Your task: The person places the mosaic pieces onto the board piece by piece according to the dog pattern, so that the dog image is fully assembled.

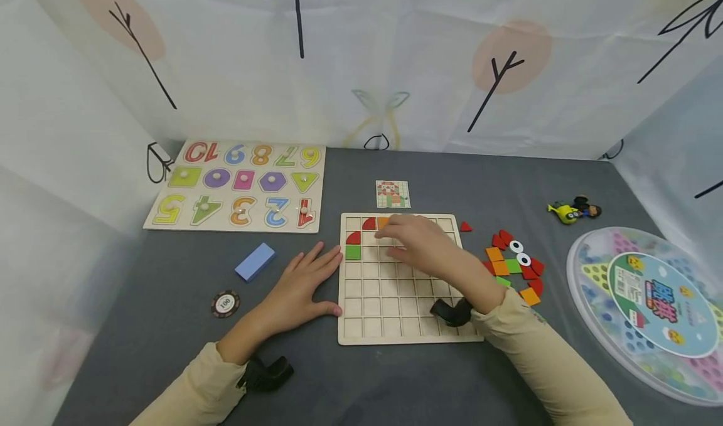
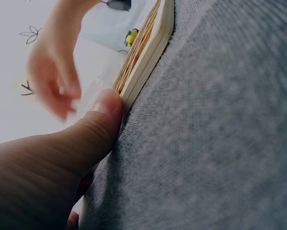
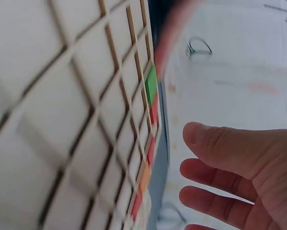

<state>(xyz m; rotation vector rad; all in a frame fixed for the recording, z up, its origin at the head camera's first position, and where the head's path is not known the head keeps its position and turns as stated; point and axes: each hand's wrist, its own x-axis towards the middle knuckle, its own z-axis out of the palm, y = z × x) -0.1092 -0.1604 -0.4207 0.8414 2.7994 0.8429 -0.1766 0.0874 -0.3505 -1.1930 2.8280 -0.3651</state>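
My left hand (image 1: 299, 288) lies with fingers spread on the table, its thumb against the left edge of a wooden grid board (image 1: 390, 329). In the left wrist view the thumb tip meets the board's side. Over the board's upper part hovers my right hand (image 1: 426, 245), thumb and fingers apart; the right wrist view shows no piece between them. Set in the grid's top left cells are a red quarter-circle piece (image 1: 353, 238), another beside the top edge (image 1: 369, 223), an orange square (image 1: 382, 222) and a green square (image 1: 353, 252). The right hand hides some cells.
Loose coloured pieces (image 1: 499, 268) lie right of the board, with a red triangle (image 1: 465, 226) nearer. A pattern card (image 1: 392, 194) sits behind it. Around are a number puzzle (image 1: 226, 222), blue block (image 1: 255, 262), poker chip (image 1: 225, 303), small figurines (image 1: 567, 213) and a round bead box (image 1: 587, 344).
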